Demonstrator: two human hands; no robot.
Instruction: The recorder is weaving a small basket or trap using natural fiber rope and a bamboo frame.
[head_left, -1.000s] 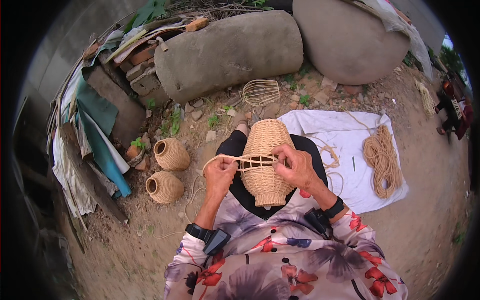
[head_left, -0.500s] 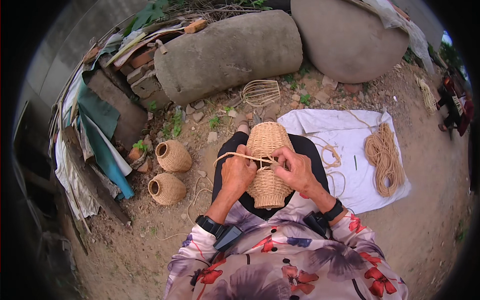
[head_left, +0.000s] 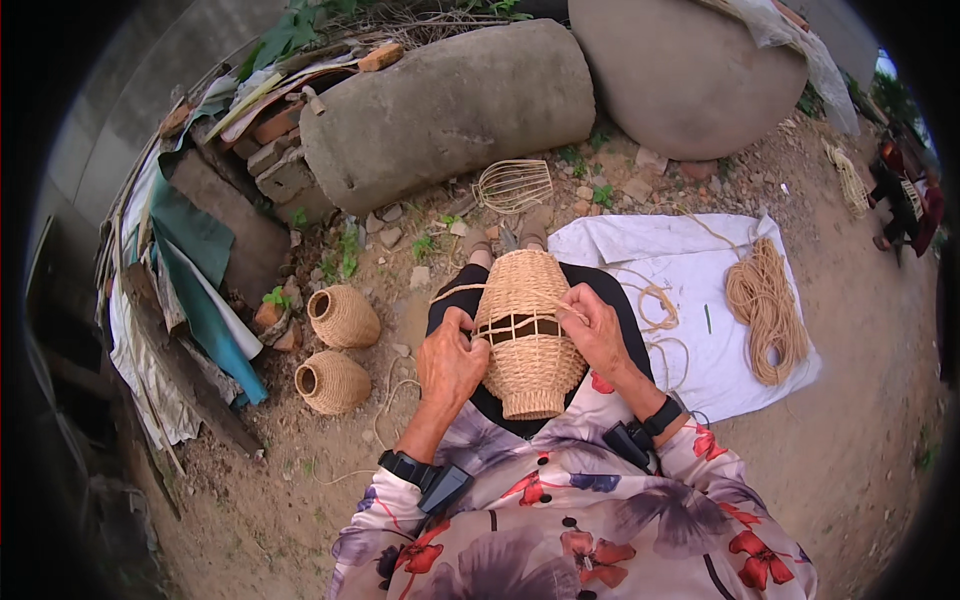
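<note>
Between my knees lies a straw-coloured woven basket, with a gap across its middle where bare ribs show. My left hand is closed at the basket's left side, thumb and fingers pinched at the gap's edge. On the right side, my right hand pinches a strand of twisted cord that runs leftward across the basket's woven upper part. The cord's other stretch passes over my left thigh. Whatever is between my left fingertips is hidden.
Two finished-looking woven baskets lie on the dirt at left. A coil of cord rests on a white sheet at right. Beyond my feet sit a bare rib frame and a concrete cylinder. A person is at far right.
My hands have parted, the left moving left and down, the right slightly right. The gap with its ribs now shows, and the cord has shifted across the basket's upper part.
</note>
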